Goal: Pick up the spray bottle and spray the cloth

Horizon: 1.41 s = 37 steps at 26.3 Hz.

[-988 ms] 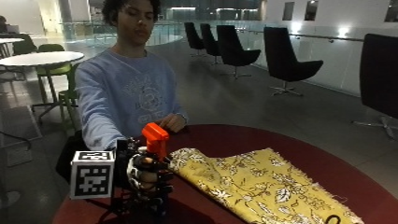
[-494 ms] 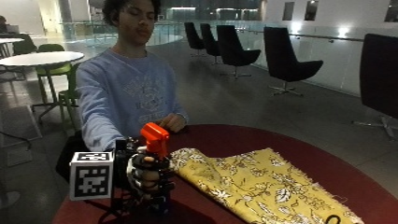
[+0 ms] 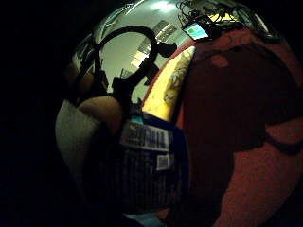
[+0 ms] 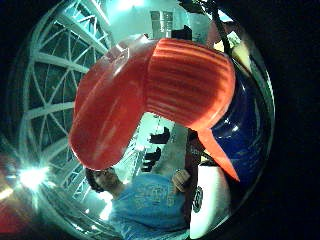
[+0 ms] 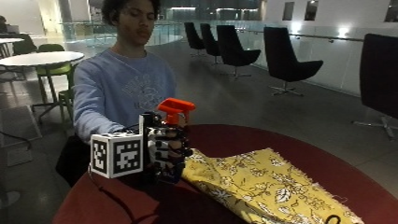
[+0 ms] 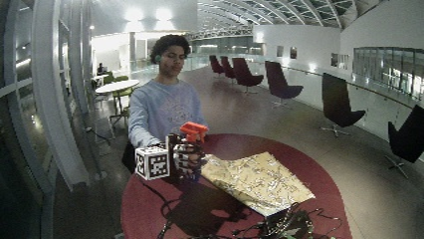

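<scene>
The body of the spray bottle is almost wholly hidden in the outside view by the gloved right hand; only its orange trigger head shows above the fingers. The little-finger palm view shows the blue body with a printed label close against the palm, too dark to read. The thumb palm view is filled by the orange head, with blue beneath it. The fingers are curled round the bottle and hold it upright; whether its base touches the desk cannot be told, since the hand covers it. The other hand is not seen.

There is one bottle and one cloth, yellow with a leaf pattern, lying flat on the round red desk. The cloth's near corner lies just beside the bottle, at the hand's side, and the cloth stretches away from the bottle toward the desk's far rim, where it is cut off by the frame. Bare red desk shows behind the bottle toward the person, and also beyond the cloth.
</scene>
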Available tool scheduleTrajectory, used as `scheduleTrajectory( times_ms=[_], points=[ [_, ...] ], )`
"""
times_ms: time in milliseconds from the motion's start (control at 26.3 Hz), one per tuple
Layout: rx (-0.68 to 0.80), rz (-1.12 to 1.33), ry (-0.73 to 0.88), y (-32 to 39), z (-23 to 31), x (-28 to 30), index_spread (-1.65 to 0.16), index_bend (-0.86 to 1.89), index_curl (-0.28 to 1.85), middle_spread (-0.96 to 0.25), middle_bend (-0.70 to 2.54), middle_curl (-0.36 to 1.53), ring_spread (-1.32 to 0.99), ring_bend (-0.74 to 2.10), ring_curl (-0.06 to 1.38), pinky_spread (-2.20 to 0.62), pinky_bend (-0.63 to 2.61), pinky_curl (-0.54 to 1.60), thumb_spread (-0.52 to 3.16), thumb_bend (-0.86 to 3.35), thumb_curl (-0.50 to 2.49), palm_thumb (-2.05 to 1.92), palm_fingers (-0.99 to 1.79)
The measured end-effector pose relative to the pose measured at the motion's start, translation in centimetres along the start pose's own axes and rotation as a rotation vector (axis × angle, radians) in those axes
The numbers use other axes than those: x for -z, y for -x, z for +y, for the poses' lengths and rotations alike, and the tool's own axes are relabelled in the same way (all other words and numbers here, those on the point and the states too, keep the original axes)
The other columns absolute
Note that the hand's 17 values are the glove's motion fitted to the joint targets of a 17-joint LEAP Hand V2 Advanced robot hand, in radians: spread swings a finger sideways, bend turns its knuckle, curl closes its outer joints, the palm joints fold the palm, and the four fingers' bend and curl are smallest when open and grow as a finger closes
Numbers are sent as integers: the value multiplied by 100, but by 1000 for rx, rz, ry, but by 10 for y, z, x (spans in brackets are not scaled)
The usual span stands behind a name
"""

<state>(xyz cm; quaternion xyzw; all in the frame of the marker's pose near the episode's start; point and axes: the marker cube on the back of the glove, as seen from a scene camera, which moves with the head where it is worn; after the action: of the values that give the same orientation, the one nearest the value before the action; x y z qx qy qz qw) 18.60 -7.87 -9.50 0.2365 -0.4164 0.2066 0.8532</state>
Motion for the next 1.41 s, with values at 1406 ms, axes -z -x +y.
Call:
scheduleTrajectory(
  times_ms=[1406],
  points=[
    [-533,318,391,20,-42,-56,-22,13,38,-8,30,50,-6,47,40,19,24,36,55,-3,68,103,111]
  ],
)
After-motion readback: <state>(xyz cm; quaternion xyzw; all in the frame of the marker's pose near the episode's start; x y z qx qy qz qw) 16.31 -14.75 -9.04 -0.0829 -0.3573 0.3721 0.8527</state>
